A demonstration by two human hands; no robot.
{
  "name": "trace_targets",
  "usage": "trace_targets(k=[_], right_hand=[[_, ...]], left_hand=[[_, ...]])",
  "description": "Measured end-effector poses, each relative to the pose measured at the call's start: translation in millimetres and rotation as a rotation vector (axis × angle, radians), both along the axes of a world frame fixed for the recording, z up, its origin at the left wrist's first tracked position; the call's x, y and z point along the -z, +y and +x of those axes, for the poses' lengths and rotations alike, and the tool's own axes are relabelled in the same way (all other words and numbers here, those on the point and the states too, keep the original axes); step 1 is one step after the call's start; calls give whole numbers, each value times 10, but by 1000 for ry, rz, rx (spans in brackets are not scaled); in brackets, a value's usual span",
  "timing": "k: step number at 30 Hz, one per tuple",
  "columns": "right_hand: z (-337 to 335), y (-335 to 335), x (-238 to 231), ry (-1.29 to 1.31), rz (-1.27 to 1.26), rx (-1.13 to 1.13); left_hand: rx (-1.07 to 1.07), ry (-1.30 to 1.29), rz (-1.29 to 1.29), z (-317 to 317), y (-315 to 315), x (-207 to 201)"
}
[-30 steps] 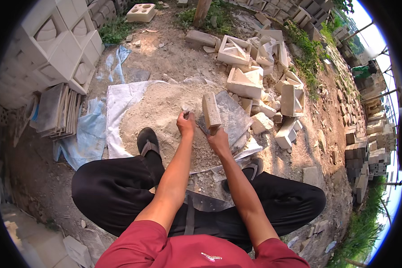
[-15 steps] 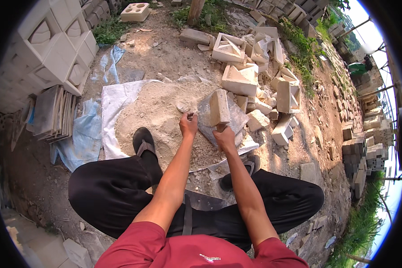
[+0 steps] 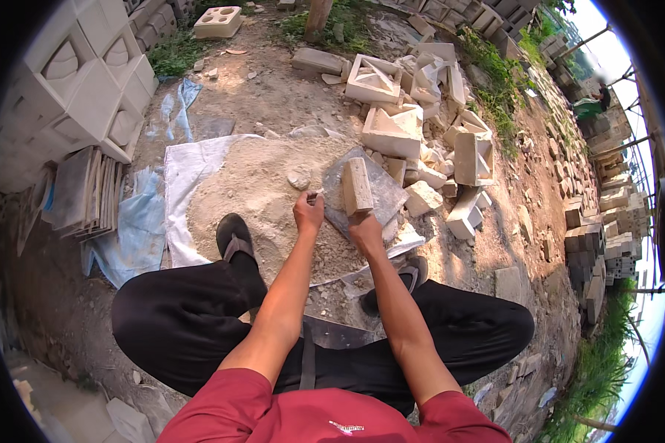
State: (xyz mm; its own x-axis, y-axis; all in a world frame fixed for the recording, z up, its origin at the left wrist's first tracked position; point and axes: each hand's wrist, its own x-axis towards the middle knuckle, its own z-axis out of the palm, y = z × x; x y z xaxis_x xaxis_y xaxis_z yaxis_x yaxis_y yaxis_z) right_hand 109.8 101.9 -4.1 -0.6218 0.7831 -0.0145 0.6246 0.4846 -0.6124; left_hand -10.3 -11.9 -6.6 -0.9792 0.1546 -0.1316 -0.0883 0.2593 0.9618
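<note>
A: The block [image 3: 357, 185], pale and oblong, stands upright on a grey slab [image 3: 380, 193] at the edge of the sand pile [image 3: 262, 193]. The right hand [image 3: 364, 231] is clasped round its lower end.

B: And the left hand [image 3: 308, 213]?

A: Fingers closed on a small tool [image 3: 315, 197] whose tip points at the block's side. What kind of tool, I cannot tell.

B: How far along does it look?

A: Mid-way, I'd judge: the block looks mostly clean but is yet to join the moulded blocks [image 3: 391, 131] lying beyond.
</note>
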Motion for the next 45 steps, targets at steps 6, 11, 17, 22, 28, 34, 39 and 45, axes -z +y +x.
trace_targets(k=[6,11,17,22,28,34,39,45], right_hand=[[-396,-51,-597,-324,-437,-66],[-99,-79,-194,-114,-165,1],[-417,-69,-725,-328,-397,-99],[-222,-121,-358,-196,-140,-5],[-367,5,-483,-278,-379,-91],[-234,7,-103,-105,-145,30],[-479,-102,-285,-240,-230,-81],[-589,-143,-404,-208,-291,-36]], left_hand=[[-44,-1,-9,-135,-278,180],[22,35,12,-18,-7,76],[-7,43,-37,-62,-212,173],[10,85,3,-5,-124,169],[1,98,-51,-82,-238,282],[35,82,-84,83,-18,127],[-14,48,-94,-44,-219,247],[-46,64,-89,-62,-267,227]])
